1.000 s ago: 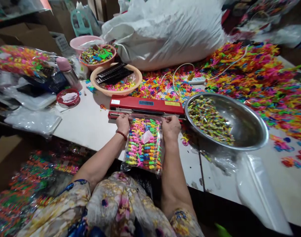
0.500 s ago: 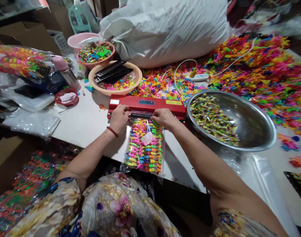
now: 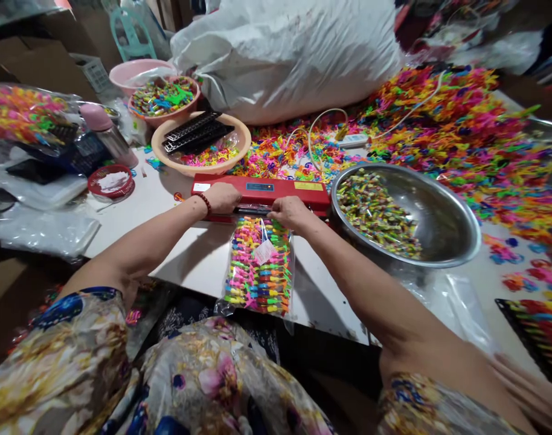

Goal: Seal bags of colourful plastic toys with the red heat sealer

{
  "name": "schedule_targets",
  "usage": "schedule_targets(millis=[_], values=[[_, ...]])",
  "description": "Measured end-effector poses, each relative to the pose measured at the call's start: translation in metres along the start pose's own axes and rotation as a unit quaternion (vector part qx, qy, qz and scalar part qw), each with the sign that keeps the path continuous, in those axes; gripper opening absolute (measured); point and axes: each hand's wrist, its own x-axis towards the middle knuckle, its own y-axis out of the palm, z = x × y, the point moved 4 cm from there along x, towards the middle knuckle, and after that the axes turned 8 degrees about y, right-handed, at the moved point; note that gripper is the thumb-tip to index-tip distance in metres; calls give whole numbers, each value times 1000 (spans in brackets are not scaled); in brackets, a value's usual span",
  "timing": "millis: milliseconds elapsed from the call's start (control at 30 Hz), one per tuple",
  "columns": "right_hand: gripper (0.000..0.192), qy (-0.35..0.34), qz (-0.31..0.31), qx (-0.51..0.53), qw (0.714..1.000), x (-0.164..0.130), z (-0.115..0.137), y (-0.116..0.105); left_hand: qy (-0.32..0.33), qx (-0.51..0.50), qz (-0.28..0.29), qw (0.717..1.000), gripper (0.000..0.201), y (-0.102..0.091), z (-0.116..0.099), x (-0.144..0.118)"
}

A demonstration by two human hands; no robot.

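A red bag sealer (image 3: 282,188) lies across the table in front of me, with a black bar (image 3: 253,211) along its front. The open end of a clear plastic bag (image 3: 258,272) reaches up to this bar; rows of colourful plastic toys and a white tag (image 3: 265,251) show inside it. My left hand (image 3: 222,198), with a beaded bracelet, is closed over the bar's left part, its fingers bent down. At the bag's top right corner my right hand (image 3: 290,214) is closed, fingers pressed together on the plastic beside the bar. The fingertips of both hands are partly hidden.
A steel bowl (image 3: 448,217) of small wrapped pieces stands right of the sealer. Behind are a peach basin (image 3: 242,148) with black racks, a white sack (image 3: 294,60) and heaped toys (image 3: 439,121). Another person's hand (image 3: 532,389) is blurred at lower right.
My left hand has moved from the bag's top left corner up onto the sealer, the wrist raised. My right hand stays by the bar. Another person's hand has appeared at lower right.
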Motion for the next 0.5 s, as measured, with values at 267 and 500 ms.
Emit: schedule_targets(millis=[267, 500], values=[[14, 2, -5, -2, 1000, -5, 1, -2, 0, -44, -3, 999, 10, 2, 5, 7], [13, 9, -22, 9, 1000, -2, -1, 3, -17, -258, -469, 844, 24, -79, 28, 14]])
